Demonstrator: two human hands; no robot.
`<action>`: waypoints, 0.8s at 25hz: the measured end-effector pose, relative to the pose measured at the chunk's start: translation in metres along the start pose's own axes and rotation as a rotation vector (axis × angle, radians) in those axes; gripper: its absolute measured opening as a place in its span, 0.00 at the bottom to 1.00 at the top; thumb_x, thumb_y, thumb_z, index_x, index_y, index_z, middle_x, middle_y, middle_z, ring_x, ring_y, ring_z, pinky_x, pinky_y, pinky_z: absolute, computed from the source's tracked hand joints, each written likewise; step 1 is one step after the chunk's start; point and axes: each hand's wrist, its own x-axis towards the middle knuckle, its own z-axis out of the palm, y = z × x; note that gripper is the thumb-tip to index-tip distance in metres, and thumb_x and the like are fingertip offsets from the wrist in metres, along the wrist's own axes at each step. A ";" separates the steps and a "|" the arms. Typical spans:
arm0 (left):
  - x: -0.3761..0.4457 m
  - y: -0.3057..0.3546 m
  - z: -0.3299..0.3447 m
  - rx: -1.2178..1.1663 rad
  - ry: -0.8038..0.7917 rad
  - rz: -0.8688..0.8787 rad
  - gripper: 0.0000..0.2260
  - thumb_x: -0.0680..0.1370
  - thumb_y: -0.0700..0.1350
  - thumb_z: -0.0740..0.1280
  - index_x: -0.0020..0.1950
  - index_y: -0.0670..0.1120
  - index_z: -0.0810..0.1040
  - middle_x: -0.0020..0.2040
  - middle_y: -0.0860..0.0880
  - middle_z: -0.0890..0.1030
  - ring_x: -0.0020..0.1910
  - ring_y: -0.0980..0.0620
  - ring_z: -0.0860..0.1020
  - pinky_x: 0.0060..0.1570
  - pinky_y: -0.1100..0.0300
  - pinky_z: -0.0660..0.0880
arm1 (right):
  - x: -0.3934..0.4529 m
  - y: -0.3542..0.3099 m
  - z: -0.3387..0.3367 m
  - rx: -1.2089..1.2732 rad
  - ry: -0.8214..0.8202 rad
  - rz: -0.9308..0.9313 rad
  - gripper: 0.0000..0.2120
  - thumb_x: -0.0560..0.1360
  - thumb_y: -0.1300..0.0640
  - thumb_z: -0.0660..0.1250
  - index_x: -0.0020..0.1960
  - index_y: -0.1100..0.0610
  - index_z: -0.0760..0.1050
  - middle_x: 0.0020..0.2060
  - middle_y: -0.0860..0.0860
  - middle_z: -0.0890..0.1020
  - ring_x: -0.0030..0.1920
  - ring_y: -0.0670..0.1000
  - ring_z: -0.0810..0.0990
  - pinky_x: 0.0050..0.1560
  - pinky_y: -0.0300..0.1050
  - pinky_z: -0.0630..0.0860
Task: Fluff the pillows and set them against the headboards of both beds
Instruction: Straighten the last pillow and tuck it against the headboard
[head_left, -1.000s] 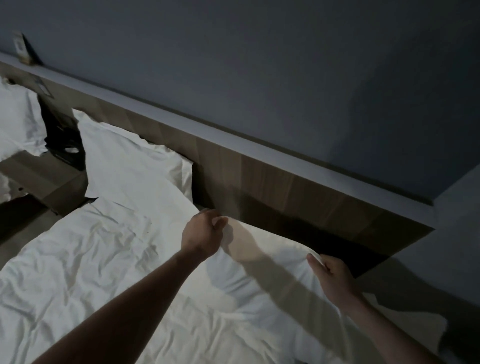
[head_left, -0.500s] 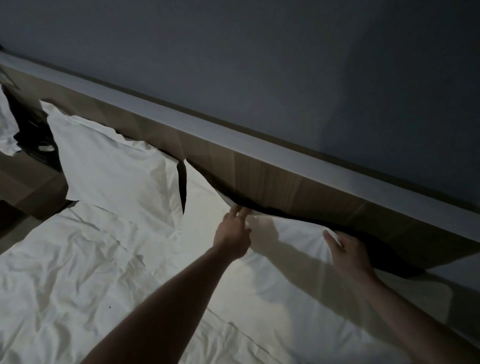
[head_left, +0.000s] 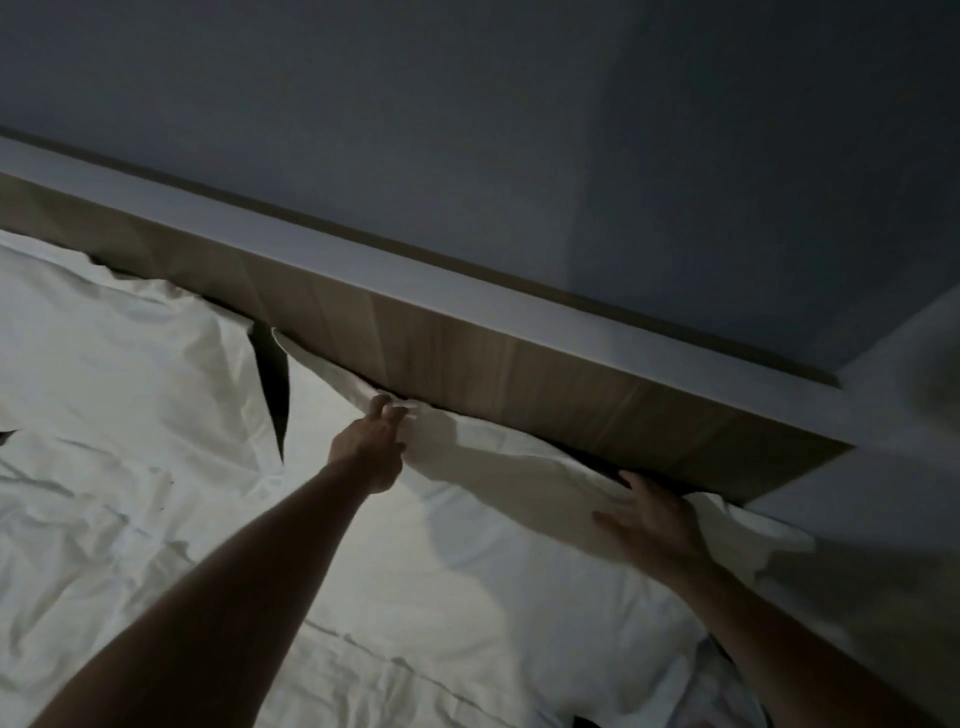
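Head view, dim room, near to far:

- wrinkled white bed sheet (head_left: 104, 545) fills the lower left, a seam line crossing it near the bottom edge
- both bare forearms reach forward over the bed, left one from bottom left, right one from bottom right
- right-side white pillow (head_left: 467, 545) lies in front of the headboard, its top edge up against the wood panel, its right corner crumpled just past the panel's end
- right hand (head_left: 657, 525) lies flat on the pillow's upper right part, fingers (head_left: 636, 483) straight and spread apart, tips at the dark gap under the headboard
- left hand (head_left: 371, 449) is at the pillow's top edge, fingers (head_left: 384, 408) bunched together and pinching a fold of the pillowcase just below the panel
- second white pillow (head_left: 130, 364) sits to the left, leaning at the headboard, a narrow dark gap between the two pillows
- wooden headboard (head_left: 493, 374) runs diagonally across the view, pale ledge (head_left: 415, 270) on top
- grey-blue wall (head_left: 467, 104) behind, a lighter side wall at far right
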 end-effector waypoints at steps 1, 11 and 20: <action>0.003 0.002 0.004 0.014 -0.012 0.008 0.25 0.81 0.49 0.66 0.78 0.53 0.66 0.81 0.51 0.61 0.64 0.37 0.80 0.61 0.46 0.77 | 0.000 0.002 0.000 -0.058 0.002 0.012 0.33 0.78 0.36 0.65 0.78 0.51 0.67 0.72 0.50 0.76 0.71 0.55 0.75 0.70 0.54 0.68; -0.010 0.005 -0.022 -0.156 0.271 -0.082 0.11 0.81 0.53 0.63 0.56 0.53 0.84 0.55 0.45 0.86 0.54 0.38 0.83 0.50 0.51 0.78 | -0.005 -0.012 -0.014 0.192 0.222 0.073 0.12 0.77 0.58 0.66 0.58 0.54 0.84 0.53 0.54 0.85 0.55 0.59 0.82 0.53 0.50 0.76; -0.017 0.011 -0.033 -0.243 0.248 -0.096 0.12 0.81 0.55 0.64 0.54 0.51 0.83 0.54 0.44 0.86 0.55 0.38 0.82 0.48 0.52 0.76 | -0.006 -0.011 -0.015 0.147 0.159 0.046 0.10 0.80 0.60 0.67 0.59 0.58 0.82 0.54 0.58 0.85 0.55 0.62 0.82 0.51 0.51 0.75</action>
